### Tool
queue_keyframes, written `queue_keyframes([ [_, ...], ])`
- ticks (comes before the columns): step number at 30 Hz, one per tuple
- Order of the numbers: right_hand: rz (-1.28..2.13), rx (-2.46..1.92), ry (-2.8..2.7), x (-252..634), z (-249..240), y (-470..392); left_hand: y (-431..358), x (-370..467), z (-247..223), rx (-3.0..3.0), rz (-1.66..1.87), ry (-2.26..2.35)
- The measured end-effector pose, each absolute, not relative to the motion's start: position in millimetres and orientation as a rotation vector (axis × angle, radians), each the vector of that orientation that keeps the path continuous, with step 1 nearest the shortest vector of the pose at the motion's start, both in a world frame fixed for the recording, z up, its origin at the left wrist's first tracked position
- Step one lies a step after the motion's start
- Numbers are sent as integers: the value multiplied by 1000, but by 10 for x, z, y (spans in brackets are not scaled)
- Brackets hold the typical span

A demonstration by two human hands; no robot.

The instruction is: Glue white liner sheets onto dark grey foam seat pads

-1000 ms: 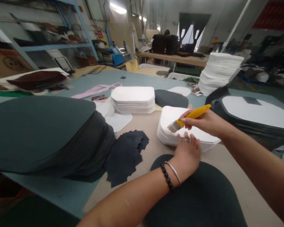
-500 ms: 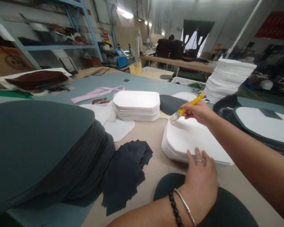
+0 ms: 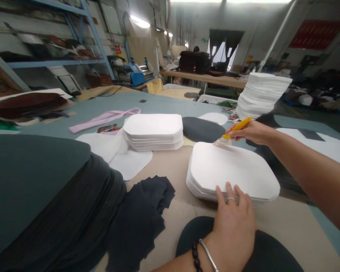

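My right hand (image 3: 251, 132) is closed round the yellow handle of a brush (image 3: 238, 126). The bristles, slightly blurred, are at the far edge of a stack of white rounded sheets (image 3: 234, 170). Against the near side of that stack rests my left hand (image 3: 235, 223), fingers spread, fingertips on the top sheet's edge, with a ring on one finger and bracelets at the wrist. Under this hand and wrist lies a dark green oval piece (image 3: 272, 249), partly hidden.
A second white stack (image 3: 153, 126) stands further back. Large dark green pieces (image 3: 31, 177) are piled at left beside small black pieces (image 3: 138, 223). Behind are a dark oval (image 3: 202, 129), a pink strap (image 3: 104, 119) and a tall white pile (image 3: 260, 94).
The brush has moved right along the far edge of the white stack, and its handle is lower. My left hand stays at the near edge. The whole view has shifted slightly.
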State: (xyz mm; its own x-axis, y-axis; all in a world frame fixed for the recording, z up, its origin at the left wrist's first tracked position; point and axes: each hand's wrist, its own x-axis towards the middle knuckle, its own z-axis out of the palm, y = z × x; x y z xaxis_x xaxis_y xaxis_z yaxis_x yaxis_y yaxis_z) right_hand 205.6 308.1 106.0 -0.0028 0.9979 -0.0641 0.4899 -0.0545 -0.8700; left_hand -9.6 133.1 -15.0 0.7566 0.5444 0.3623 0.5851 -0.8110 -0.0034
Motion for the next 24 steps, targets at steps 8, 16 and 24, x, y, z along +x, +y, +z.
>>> queue_keyframes([
  [8, 819, -1840, -1368, 2753, 1073, 2679, 1341, -96, -129, -2836, -498, -912],
  [16, 474, -2131, -1339, 2744, 1062, 2231, 1389, -94, -97, -2877, -441, -914],
  [24, 52, -2291, -1513, 2296, 960, 1469, 1451, -126, 79, -2974, -321, -889],
])
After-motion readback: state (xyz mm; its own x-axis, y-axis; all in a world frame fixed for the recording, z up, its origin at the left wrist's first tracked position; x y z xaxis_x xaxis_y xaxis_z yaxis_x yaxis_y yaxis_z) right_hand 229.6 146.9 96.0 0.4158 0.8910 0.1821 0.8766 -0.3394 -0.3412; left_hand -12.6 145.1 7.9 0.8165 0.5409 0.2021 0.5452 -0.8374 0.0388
